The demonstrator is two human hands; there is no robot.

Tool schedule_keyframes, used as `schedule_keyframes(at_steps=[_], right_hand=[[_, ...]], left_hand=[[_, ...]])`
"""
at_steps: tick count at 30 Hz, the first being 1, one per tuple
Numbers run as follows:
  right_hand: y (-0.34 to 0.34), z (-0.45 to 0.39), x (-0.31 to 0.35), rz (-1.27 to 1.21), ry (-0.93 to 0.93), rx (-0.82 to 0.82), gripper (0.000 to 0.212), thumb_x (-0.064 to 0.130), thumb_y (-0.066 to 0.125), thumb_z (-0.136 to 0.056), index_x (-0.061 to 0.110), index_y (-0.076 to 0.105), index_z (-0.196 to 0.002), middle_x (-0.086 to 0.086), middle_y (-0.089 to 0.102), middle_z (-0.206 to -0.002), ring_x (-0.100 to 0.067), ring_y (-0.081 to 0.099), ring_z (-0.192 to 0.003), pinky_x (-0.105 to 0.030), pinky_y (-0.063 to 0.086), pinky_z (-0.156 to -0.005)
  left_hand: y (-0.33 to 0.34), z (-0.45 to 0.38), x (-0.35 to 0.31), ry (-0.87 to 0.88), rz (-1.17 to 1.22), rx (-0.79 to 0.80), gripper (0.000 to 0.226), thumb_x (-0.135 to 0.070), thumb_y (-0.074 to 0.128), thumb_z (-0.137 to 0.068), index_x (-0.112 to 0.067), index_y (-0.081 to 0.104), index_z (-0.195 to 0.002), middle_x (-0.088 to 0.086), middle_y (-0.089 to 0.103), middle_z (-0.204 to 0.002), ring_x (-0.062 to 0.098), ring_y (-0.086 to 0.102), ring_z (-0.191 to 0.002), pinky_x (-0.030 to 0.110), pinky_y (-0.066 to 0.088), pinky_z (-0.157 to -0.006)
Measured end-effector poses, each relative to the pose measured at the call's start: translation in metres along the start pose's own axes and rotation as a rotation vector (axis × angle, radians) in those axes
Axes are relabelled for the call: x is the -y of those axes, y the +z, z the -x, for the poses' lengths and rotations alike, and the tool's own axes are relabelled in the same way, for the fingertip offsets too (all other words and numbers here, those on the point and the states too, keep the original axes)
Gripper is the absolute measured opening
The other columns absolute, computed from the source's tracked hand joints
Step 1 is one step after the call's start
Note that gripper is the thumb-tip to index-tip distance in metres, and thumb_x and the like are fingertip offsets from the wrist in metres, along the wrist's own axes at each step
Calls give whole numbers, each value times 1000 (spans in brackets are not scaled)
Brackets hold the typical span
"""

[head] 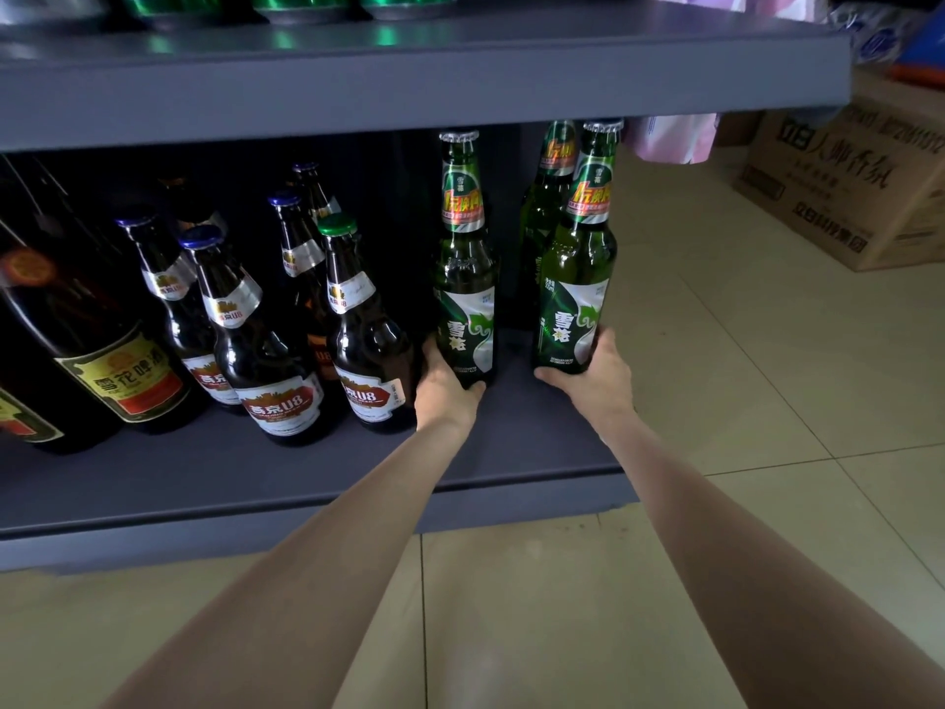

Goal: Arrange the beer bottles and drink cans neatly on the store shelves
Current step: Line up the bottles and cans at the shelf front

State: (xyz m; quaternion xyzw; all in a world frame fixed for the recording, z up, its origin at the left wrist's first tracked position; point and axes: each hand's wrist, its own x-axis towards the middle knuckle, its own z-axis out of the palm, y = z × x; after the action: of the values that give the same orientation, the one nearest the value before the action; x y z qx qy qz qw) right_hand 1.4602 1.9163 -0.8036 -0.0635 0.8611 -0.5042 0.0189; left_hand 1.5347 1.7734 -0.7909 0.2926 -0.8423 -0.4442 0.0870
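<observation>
The base of one green Snow beer bottle [465, 278] is being gripped by the left hand [444, 388], and a second green bottle [575, 278] is being gripped low by the right hand [593, 376]. Both are being held upright on the lower shelf [307, 473], beside brown Yanjing U8 bottles [368, 340]. Being glass, they are judged heavy, rigid, slick and breakable; a grasp around the body is being favoured over the neck.

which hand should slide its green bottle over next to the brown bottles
Left. The left hand grips the green bottle standing right beside the brown bottles; the right hand grips one farther away.
</observation>
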Motion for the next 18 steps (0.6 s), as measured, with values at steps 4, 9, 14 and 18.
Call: schedule_keyframes(at_steps=[4,9,14,18], right_hand=[[6,-1,4,-80,34,-53,65,18,83,-68,7,43,-119,-8,57,-117,-24,54,-111,-30,42,-87],[4,-1,1,-31,4,-38,65,22,83,-68,5,46,-120,-1,54,-100,-20,52,-99,-24,39,-80],[4,-3,-3,-7,-26,-38,54,23,83,-68,17,41,-101,16,40,-76,-14,45,-86,-15,31,-69],[4,-4,-3,26,-33,-38,59,22,83,-68,6,48,-113,14,43,-77,-14,47,-87,-18,34,-73]], left_hand=[[4,-3,3,18,32,-39,86,-17,67,-84,-16,10,-148,12,47,-138,29,43,-127,32,37,-101],[8,-3,7,77,45,-57,84,-18,70,-82,-16,16,-147,10,50,-135,27,45,-126,31,36,-100],[11,1,5,73,61,-98,79,-19,72,-80,-16,24,-143,9,52,-131,27,49,-122,31,39,-97],[14,4,1,63,45,-119,77,-19,73,-79,-15,27,-141,9,50,-132,28,49,-120,34,40,-96]])
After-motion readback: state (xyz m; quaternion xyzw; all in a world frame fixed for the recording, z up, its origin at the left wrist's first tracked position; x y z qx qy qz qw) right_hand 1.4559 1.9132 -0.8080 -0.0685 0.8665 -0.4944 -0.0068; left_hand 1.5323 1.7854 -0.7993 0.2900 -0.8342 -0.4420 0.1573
